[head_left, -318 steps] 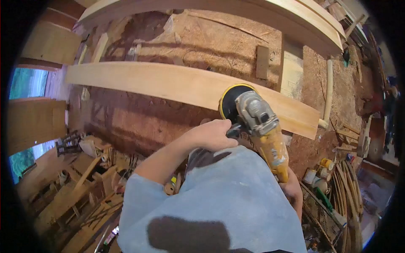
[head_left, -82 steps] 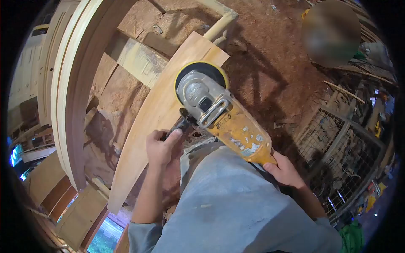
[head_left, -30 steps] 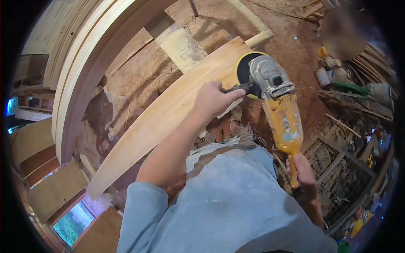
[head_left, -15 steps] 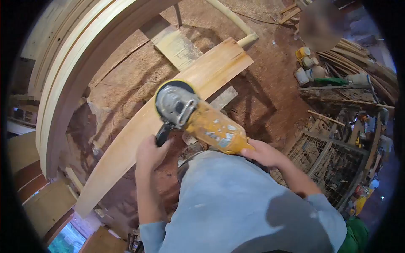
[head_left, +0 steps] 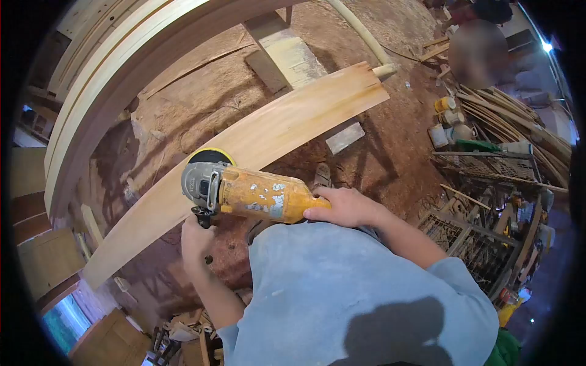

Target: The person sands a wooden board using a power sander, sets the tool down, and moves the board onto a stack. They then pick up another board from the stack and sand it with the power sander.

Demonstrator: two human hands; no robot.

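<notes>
A yellow power sander with chipped paint and a grey metal head lies across the front of my body. Its round, yellow-edged pad is at the near edge of a long curved wooden board. My left hand is closed round the black side handle, below the sander's head. At the rear end of the yellow body, my right hand grips the tool. The board runs from lower left to upper right over a pale support plank.
Large curved wooden beams rise at the left. Paint cans, a wire mesh crate and a pile of wooden strips stand at the right. A person is at the upper right. Wood scraps lie at the bottom left.
The sander has moved left and down along the board, its body now turned nearly level. Both hands have moved left with it. The camera view has shifted slightly.
</notes>
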